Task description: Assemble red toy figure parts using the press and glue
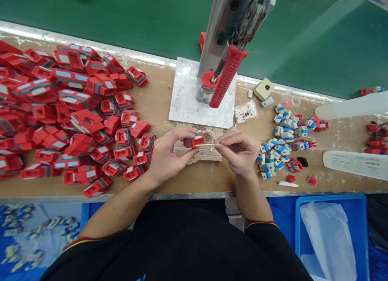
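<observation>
My left hand [172, 149] grips a red toy vehicle part [194, 140] with grey trim between thumb and fingers, over the front of the workbench. Opposite it, my right hand [238, 148] pinches a thin yellowish cotton swab stick [204, 144]. The far end of the stick reaches the red part's near right side; whether it touches is too small to tell. Beneath and between the hands lies a torn piece of cardboard [206, 155]. A small clear round dish [209, 136] sits on it, partly behind the stick.
Ahead stands a hand press with a red lever [227, 77] on a metal plate [184, 99]. Red parts [91, 121] are heaped at left. Right are a cotton swab pack [245, 112], blue-and-white parts [274, 151], a knife [287, 184] and a blue bin [333, 198]. A green surface [136, 22] lies beyond.
</observation>
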Demonstrator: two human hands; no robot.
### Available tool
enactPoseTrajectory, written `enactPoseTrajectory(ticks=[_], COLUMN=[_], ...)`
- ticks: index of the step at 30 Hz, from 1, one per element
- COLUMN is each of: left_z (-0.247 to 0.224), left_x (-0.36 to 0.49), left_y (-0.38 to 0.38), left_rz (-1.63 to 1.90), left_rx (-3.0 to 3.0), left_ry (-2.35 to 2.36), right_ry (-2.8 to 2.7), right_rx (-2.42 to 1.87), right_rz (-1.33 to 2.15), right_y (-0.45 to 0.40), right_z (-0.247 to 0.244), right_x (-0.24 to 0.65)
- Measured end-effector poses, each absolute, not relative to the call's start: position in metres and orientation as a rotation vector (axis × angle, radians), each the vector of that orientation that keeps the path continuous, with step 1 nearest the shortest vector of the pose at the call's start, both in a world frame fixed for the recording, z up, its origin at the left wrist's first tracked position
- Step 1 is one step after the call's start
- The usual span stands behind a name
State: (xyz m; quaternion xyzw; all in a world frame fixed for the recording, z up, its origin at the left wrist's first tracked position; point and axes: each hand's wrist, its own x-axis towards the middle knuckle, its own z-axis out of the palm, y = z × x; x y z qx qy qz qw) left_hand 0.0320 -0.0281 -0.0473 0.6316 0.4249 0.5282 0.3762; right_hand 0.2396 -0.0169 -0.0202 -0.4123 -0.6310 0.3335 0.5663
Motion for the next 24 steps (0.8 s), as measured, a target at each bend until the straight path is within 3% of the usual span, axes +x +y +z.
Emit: enactPoseTrajectory(ticks=[24], left_z=[-0.0413], left_x=[0.0305], left_y=[-0.0267], left_rz=[1.369], left_rx=[1.709], left_ry=[1.098], right_ry=[-1.511], right_rx=[-0.950], right_rz=[0.731], right_y=[-0.0144], right_z=[-0.0202], right_x=[0.2495])
